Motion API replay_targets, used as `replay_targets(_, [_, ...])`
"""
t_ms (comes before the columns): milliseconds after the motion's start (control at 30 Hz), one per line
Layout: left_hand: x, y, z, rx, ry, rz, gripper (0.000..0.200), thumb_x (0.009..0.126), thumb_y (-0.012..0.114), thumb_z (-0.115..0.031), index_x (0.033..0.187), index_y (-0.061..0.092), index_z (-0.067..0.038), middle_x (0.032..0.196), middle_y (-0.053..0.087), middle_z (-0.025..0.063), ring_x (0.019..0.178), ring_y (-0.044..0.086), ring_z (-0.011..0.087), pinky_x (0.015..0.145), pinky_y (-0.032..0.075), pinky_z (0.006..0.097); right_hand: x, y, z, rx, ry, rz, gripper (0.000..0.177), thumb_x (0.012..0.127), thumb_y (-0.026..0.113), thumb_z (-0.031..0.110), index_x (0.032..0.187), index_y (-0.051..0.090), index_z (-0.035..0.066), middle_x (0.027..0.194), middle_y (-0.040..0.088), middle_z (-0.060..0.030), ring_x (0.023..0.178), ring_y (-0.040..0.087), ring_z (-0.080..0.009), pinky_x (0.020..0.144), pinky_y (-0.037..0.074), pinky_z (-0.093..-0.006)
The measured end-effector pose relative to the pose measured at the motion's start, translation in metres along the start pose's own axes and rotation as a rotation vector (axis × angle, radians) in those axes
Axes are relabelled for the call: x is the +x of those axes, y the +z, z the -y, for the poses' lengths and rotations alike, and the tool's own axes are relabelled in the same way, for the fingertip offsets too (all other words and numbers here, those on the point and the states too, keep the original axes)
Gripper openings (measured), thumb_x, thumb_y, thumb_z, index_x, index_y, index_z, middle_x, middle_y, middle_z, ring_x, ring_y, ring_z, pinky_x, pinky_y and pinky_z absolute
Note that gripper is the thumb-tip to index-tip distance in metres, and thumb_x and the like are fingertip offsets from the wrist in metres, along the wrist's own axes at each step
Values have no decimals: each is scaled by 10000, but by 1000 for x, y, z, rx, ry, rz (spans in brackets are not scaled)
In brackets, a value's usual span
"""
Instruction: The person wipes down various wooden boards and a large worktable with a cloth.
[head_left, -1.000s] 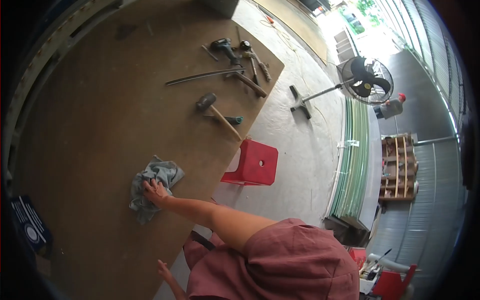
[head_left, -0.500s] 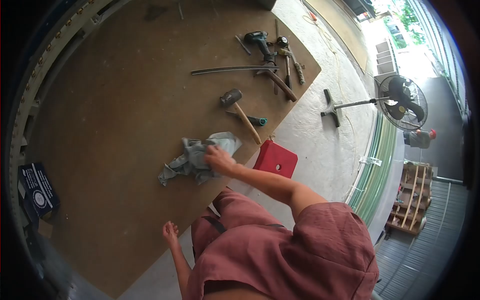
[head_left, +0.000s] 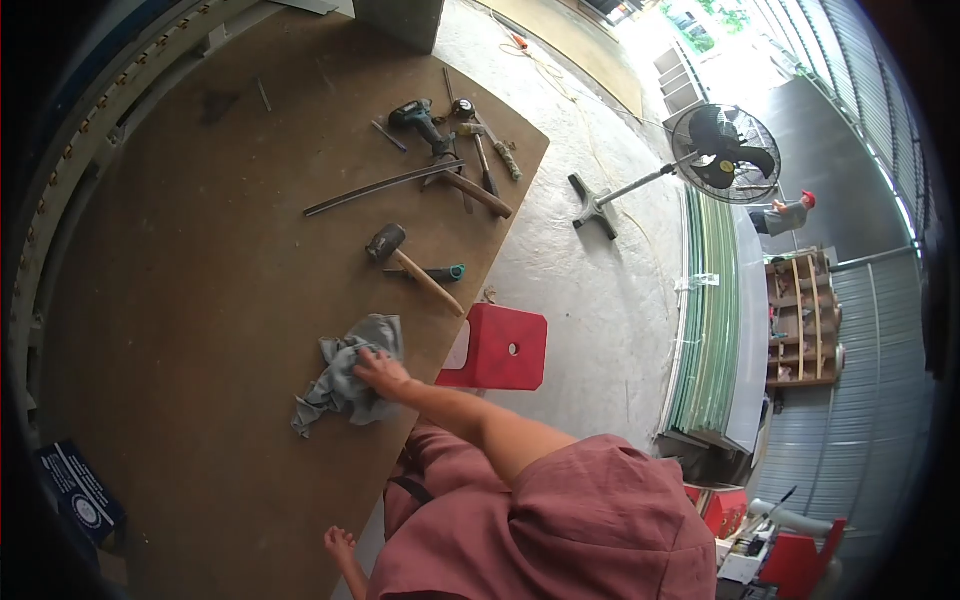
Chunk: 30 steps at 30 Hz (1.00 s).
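A crumpled grey-green cloth lies on the brown tabletop near its edge. My right hand rests on the cloth's right side, its fingers spread over the fabric. Lower down, my left hand hovers by the table edge, loosely open and holding nothing. Beyond the cloth lie a rubber mallet with a wooden handle and a teal-and-black tool, partly beneath that handle.
Farther along the table are a drill, a hammer, a tape measure and a metal strip. A blue box sits far left. On the floor stand a red stool and a fan. Another person is in the background.
The view has turned, shifting the tools left in the picture. My right hand's fingers look more spread on the cloth, which is bunched differently. My left hand remains apart from it.
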<state>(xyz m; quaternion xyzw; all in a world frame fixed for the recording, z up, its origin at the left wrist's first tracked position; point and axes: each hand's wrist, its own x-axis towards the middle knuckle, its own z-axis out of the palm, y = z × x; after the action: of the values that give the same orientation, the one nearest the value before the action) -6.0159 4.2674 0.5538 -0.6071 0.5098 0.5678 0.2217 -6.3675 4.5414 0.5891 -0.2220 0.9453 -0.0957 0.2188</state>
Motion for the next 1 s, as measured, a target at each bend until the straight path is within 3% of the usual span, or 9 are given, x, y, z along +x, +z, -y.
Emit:
replay_targets(200, [2, -1, -18, -43, 29, 20, 253, 851, 505, -256, 1059, 463, -118, 854, 512, 6, 642, 509, 110, 511, 395, 231, -97, -7, -92, -152, 239, 425, 366, 723, 538, 133, 1083, 493, 178, 1216, 345, -186, 1030, 454, -374, 777, 467, -424])
replay_targets(333, [2, 11, -39, 109, 155, 69, 198, 852, 509, -254, 982, 501, -105, 789, 503, 5, 624, 490, 89, 499, 378, 219, -119, -52, -85, -28, 282, 297, 255, 713, 546, 135, 966, 554, 111, 961, 491, -180, 837, 550, -336, 644, 480, -418])
replay_targets(467, [-6, 35, -79, 318, 273, 171, 235, 847, 522, -307, 864, 535, -73, 727, 485, -3, 588, 456, 71, 496, 357, 205, -52, -67, -2, 108, 110, 73, 511, 657, 615, 161, 1135, 438, 143, 1152, 383, -186, 1025, 449, -359, 768, 442, -421])
replay_targets(567, [-18, 51, -105, 216, 316, 162, 327, 836, 524, -380, 850, 540, -53, 755, 496, 6, 653, 464, 82, 552, 369, 216, -9, -61, 57, 125, -20, 154, 835, 556, 743, 316, 1270, 319, 226, 1336, 210, -164, 1184, 277, -395, 821, 377, -534])
replay_targets(667, [-35, 59, -114, 219, 352, 133, 397, 823, 518, -437, 895, 536, -47, 824, 515, 17, 757, 474, 98, 620, 382, 238, 8, -22, 86, 47, 40, 203, 871, 540, 754, 379, 1279, 310, 251, 1361, 170, -150, 1210, 233, -392, 813, 345, -581])
replay_targets(800, [-32, 44, -97, 193, 288, 154, 399, 821, 525, -429, 966, 527, -57, 913, 524, 23, 841, 470, 117, 666, 390, 263, 21, 55, 71, 194, 77, -159, 589, 635, 642, 161, 1172, 409, 224, 1306, 232, -159, 1062, 407, -385, 737, 463, -452])
replay_targets(867, [-24, 32, -84, 192, 251, 156, 377, 825, 532, -396, 1021, 512, -74, 958, 524, 19, 834, 488, 126, 670, 399, 263, 4, 41, 55, 162, 79, -103, 438, 668, 556, 76, 1078, 454, 190, 1249, 287, -183, 988, 460, -385, 677, 505, -409])
replay_targets(967, [-10, 14, -68, 151, 253, 167, 316, 835, 531, -336, 1026, 513, -86, 952, 526, 21, 801, 511, 124, 662, 415, 263, -25, 24, 27, 164, 66, 1, 436, 686, 548, 69, 1104, 446, 134, 1135, 413, -196, 1007, 466, -375, 851, 418, -430])
replay_targets(1000, [-11, 14, -70, 125, 266, 170, 296, 839, 528, -319, 1021, 514, -87, 951, 526, 19, 786, 517, 119, 652, 422, 258, -33, 11, 16, 231, 39, 0, 412, 689, 545, 69, 1088, 461, 125, 1113, 425, -189, 983, 478, -379, 809, 435, -419])
